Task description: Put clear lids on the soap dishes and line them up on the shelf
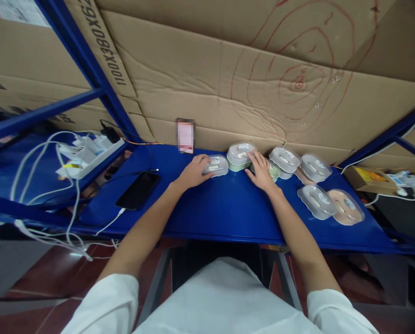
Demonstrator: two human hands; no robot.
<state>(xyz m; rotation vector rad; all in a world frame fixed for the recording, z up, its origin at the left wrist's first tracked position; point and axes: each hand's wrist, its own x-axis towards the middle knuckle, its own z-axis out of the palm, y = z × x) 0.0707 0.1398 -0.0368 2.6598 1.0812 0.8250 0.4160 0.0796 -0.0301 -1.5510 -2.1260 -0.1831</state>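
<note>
On the blue shelf, my left hand (194, 171) grips the left end of a grey lidded plastic box (218, 166), fingers above and thumb along its near side. My right hand (262, 171) lies with fingers stretched and thumb apart over a green lidded box (274, 171), which it partly hides. Its fingertips reach the right edge of a clear-lidded box (241, 150) stacked on a greenish one. Right of that hand are another stack topped by a grey box (284, 160) and a grey box (316, 168) over a pinkish one.
Nearer the front right lie a grey box (317, 202) and a pink box (346, 207). A black phone (137, 190) with a white cable is at left; a blurred device (185, 135) leans on the cardboard wall (179, 69). A power strip (89, 155) and blue posts flank the shelf.
</note>
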